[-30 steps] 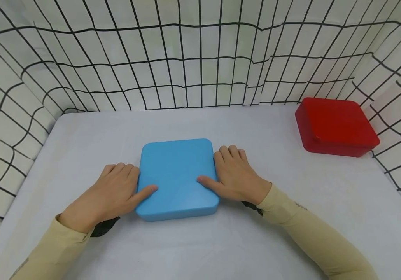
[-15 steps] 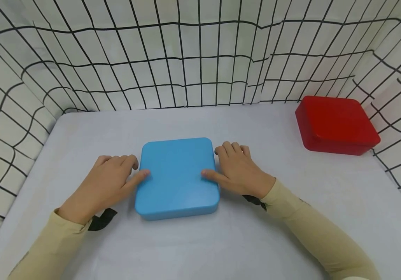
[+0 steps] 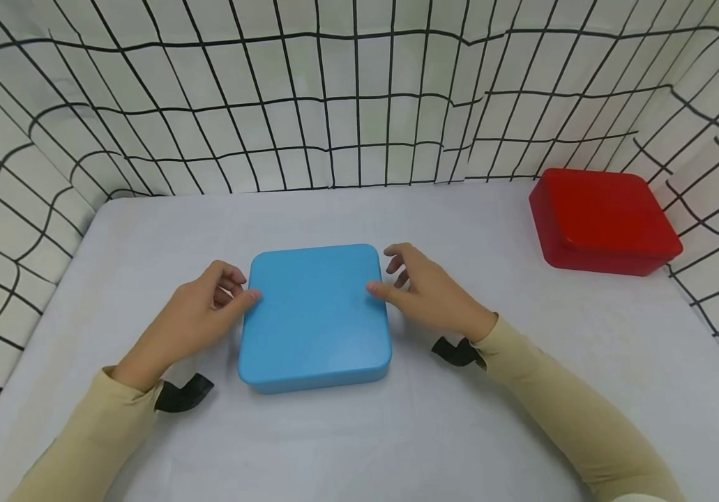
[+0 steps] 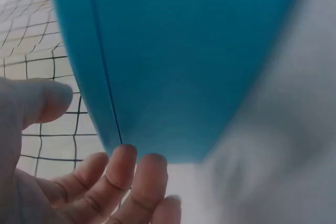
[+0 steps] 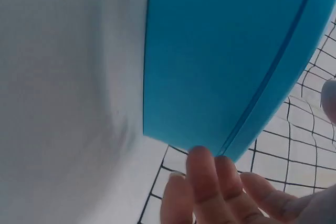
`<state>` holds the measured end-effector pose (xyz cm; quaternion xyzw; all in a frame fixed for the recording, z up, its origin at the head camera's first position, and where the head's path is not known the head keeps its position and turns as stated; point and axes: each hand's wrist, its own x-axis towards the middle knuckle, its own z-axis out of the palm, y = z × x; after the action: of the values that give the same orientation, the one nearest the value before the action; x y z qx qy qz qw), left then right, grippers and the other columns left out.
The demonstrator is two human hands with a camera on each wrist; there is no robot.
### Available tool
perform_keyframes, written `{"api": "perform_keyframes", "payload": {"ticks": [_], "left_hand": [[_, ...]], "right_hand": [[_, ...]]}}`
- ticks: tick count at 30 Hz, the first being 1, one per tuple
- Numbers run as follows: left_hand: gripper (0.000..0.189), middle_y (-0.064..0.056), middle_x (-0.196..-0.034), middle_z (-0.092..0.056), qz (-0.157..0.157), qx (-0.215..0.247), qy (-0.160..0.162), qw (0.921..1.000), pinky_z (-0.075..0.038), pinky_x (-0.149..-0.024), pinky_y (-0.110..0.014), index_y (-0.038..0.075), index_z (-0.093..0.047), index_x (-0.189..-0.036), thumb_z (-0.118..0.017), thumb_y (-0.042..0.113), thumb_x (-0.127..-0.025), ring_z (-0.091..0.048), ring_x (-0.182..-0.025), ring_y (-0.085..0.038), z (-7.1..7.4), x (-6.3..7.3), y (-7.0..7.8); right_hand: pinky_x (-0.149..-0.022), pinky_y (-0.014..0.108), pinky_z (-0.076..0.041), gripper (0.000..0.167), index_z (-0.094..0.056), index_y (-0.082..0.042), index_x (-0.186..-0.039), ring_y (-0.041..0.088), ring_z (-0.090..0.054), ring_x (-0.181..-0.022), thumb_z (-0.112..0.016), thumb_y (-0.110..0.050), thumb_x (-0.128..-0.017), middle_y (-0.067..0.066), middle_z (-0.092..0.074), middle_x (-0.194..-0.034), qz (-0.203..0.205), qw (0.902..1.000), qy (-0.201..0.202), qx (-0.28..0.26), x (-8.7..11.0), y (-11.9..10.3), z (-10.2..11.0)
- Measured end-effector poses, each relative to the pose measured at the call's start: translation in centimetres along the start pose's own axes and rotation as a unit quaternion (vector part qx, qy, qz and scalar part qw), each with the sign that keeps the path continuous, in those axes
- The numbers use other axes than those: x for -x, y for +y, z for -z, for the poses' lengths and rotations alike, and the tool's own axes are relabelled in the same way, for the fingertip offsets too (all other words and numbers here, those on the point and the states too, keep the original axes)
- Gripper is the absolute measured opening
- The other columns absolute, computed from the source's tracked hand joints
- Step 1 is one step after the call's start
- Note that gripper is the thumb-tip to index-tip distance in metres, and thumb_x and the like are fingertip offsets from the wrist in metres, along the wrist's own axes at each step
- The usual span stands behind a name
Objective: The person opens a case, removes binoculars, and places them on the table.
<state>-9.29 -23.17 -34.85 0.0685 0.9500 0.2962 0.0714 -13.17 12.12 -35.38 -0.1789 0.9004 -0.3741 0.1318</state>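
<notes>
A flat, square blue box [image 3: 315,317] with rounded corners lies on the white table. Both wrist views show a seam below its lid, which fits closely all round the visible part. My left hand [image 3: 192,317] is at the box's left side, fingers loosely bent beside it and thumb over the lid's edge. On the opposite side, my right hand [image 3: 434,289] has its thumb over the right edge and its fingers relaxed near the far right corner. In the left wrist view the fingertips [image 4: 149,177] are right at the box's far end. The underside of the box is hidden.
A red box [image 3: 607,213] sits at the back right corner of the table [image 3: 359,446]. Black wire mesh [image 3: 359,104] encloses the back and both sides. Black straps or mounts [image 3: 185,394] hang under both wrists.
Both thumbs have slid outward and away from me, from the lid's top toward its side edges. The fingers have loosened from the sides. The blue box stays in place.
</notes>
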Motion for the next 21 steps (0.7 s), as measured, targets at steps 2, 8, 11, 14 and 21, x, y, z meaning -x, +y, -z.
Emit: {"api": "perform_keyframes", "payload": {"ticks": [2, 8, 11, 14, 21], "left_hand": [[0.052, -0.012, -0.12, -0.066, 0.022, 0.029, -0.018, 0.9992, -0.046, -0.077, -0.031, 0.006, -0.05, -0.131, -0.055, 0.051, -0.104, -0.064, -0.097, -0.022, 0.0, -0.3, -0.3], [0.054, -0.013, -0.119, -0.064, 0.05, 0.127, -0.045, 0.9896, -0.049, -0.084, -0.029, 0.004, -0.046, -0.137, -0.053, 0.047, -0.106, -0.07, -0.086, -0.015, -0.4, -0.9, -0.8], [0.053, -0.016, -0.119, -0.062, 0.063, 0.177, -0.059, 0.9803, -0.055, -0.083, -0.025, 0.002, -0.044, -0.137, -0.053, 0.044, -0.106, -0.071, -0.082, -0.014, -0.4, -0.9, -0.9], [0.053, -0.018, -0.12, -0.062, 0.076, 0.213, -0.076, 0.971, -0.059, -0.08, -0.025, 0.0, -0.043, -0.137, -0.056, 0.041, -0.106, -0.071, -0.082, -0.015, -0.2, -0.9, -1.1], [0.055, -0.005, -0.106, -0.065, 0.099, 0.268, -0.115, 0.9513, -0.062, -0.078, -0.027, -0.001, -0.041, -0.141, -0.062, 0.034, -0.104, -0.071, -0.082, -0.015, 0.1, -1.1, -1.6]], "right_hand": [[-0.094, 0.042, -0.055, 0.067, -0.042, -0.008, -0.149, 0.023, -0.065, -0.115, -0.064, -0.047, -0.099, 0.01, -0.061, -0.134, -0.008, 0.9996, 0.0, -0.029, -0.1, 0.0, 0.2], [-0.096, 0.041, -0.054, 0.058, -0.048, -0.016, -0.143, 0.023, -0.07, -0.104, -0.064, -0.048, -0.098, 0.002, -0.061, -0.129, -0.054, 0.9893, -0.021, -0.134, -0.3, 0.6, 0.5], [-0.097, 0.04, -0.055, 0.057, -0.048, -0.015, -0.142, 0.025, -0.073, -0.098, -0.065, -0.047, -0.098, 0.004, -0.059, -0.129, -0.064, 0.9797, -0.041, -0.186, -0.7, 1.1, 0.5], [-0.098, 0.039, -0.057, 0.056, -0.049, -0.011, -0.141, 0.026, -0.071, -0.101, -0.065, -0.043, -0.098, 0.008, -0.059, -0.126, -0.072, 0.9688, -0.057, -0.23, -1.0, 1.6, 0.4], [-0.095, 0.034, -0.059, 0.048, -0.049, -0.006, -0.138, 0.025, -0.067, -0.101, -0.064, -0.028, -0.098, 0.013, -0.061, -0.118, -0.089, 0.9431, -0.081, -0.31, -1.4, 2.1, 0.2]]}}
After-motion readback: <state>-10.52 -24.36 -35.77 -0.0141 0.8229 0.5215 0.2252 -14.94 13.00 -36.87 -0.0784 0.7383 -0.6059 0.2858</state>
